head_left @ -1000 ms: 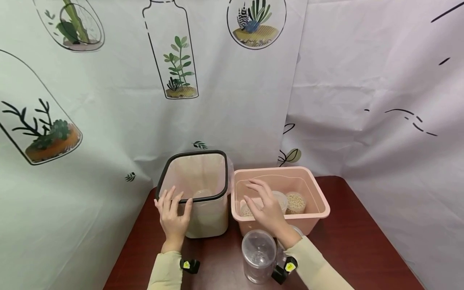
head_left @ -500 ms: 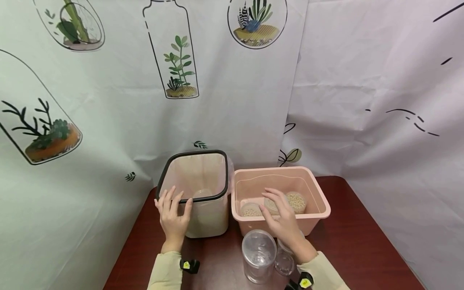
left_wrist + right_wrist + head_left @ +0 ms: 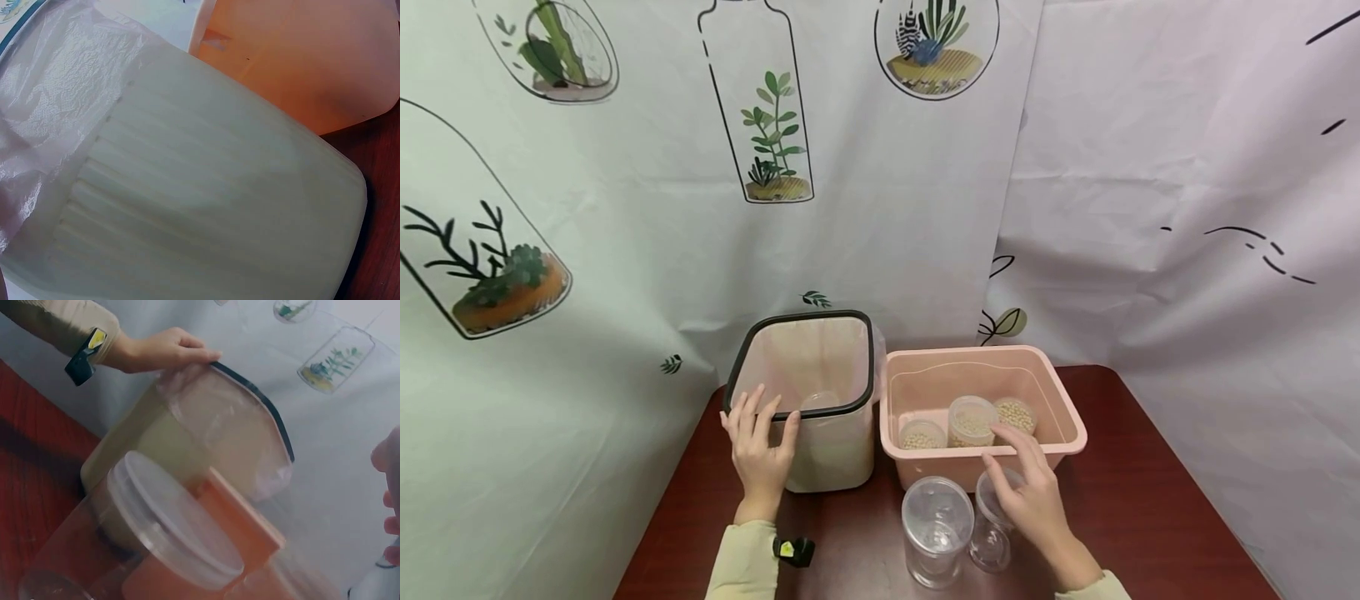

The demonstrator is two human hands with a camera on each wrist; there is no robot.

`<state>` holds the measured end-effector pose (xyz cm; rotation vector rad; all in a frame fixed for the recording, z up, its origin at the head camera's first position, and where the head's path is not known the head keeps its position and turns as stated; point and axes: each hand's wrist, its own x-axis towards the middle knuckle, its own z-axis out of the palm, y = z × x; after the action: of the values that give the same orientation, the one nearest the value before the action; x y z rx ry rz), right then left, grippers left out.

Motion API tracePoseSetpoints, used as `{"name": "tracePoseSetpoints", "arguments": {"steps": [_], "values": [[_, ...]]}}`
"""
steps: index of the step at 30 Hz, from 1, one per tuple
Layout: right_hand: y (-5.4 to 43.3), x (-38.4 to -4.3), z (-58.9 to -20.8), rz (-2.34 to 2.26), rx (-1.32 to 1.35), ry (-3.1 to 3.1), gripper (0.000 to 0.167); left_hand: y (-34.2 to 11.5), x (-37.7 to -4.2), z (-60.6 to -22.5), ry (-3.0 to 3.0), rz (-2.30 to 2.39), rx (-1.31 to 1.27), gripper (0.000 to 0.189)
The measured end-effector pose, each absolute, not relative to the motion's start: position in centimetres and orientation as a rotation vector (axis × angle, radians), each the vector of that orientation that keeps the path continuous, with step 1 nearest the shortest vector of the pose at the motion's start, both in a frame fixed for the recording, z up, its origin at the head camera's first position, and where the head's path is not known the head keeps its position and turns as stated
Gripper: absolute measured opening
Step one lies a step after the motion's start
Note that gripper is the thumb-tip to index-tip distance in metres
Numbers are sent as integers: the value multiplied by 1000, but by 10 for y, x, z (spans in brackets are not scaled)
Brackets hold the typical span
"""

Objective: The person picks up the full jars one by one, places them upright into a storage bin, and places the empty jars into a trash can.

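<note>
My left hand (image 3: 760,458) rests on the near left part of the black rim of a pale waste bin (image 3: 829,454), fingers spread over the edge. A thin plastic liner (image 3: 69,81) hangs over the bin's side in the left wrist view. My right hand (image 3: 1036,500) hovers with thumb and fingers apart, holding nothing, in front of the pink tub (image 3: 1067,435). Under and beside its thumb stands a smaller clear container (image 3: 989,547), partly covered by the hand. Left of that is a tall clear lidded jar (image 3: 936,533), also large in the right wrist view.
Inside the tub sit three round clear tubs of pale beans, the middle one (image 3: 972,421) standing highest. A clear round item (image 3: 820,401) lies inside the bin. The reddish-brown table (image 3: 1138,500) meets a printed cloth backdrop (image 3: 880,233) behind.
My right hand has moved from over the pink tub back toward me and to the right, uncovering the middle bean tub. My left hand has stayed on the bin rim.
</note>
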<state>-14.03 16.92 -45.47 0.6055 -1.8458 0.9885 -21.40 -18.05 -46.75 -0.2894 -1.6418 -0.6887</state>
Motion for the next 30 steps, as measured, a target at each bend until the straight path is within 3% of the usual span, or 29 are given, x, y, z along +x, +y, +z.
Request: {"name": "tracePoseSetpoints", "arguments": {"steps": [26, 30], "values": [[200, -112, -523, 1036, 588, -1966, 50, -180, -215, -468, -1607, -694, -292, 45], [193, -101, -509, 1079, 629, -1980, 45, -180, -215, -468, -1605, -693, -290, 45]]}}
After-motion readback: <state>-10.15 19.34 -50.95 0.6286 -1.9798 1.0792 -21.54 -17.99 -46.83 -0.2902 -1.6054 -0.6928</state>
